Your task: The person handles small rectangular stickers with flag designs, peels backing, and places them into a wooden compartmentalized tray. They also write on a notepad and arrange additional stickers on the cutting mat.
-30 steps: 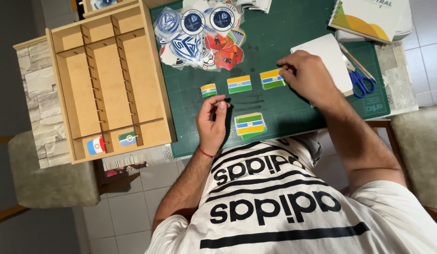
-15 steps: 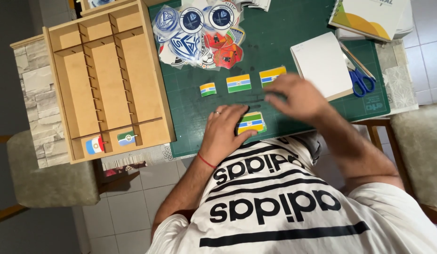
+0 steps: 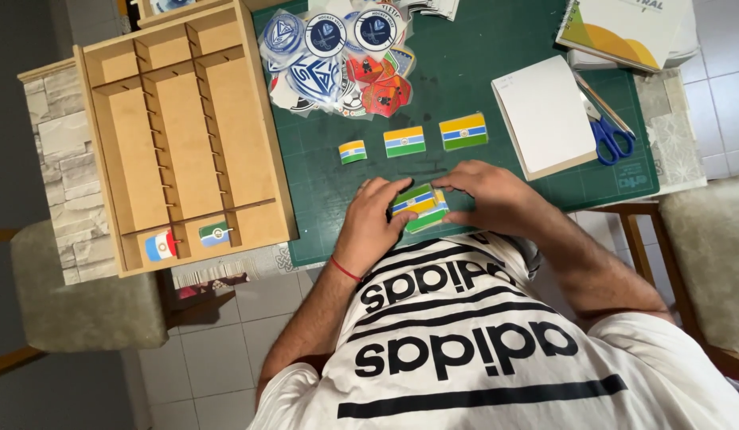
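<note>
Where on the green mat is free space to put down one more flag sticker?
Free: green mat between round badge pile and white notepad; also left of small flag. Crowded: near edge, where both hands hold flag stack.

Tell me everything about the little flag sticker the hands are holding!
The flag sticker is a small flat rectangle with yellow, blue, white and green stripes; it looks like glossy printed paper or vinyl. It lies slightly tilted on the green cutting mat, near its front edge. The left hand touches its left side and the right hand its right, so its ends are partly hidden.
</note>
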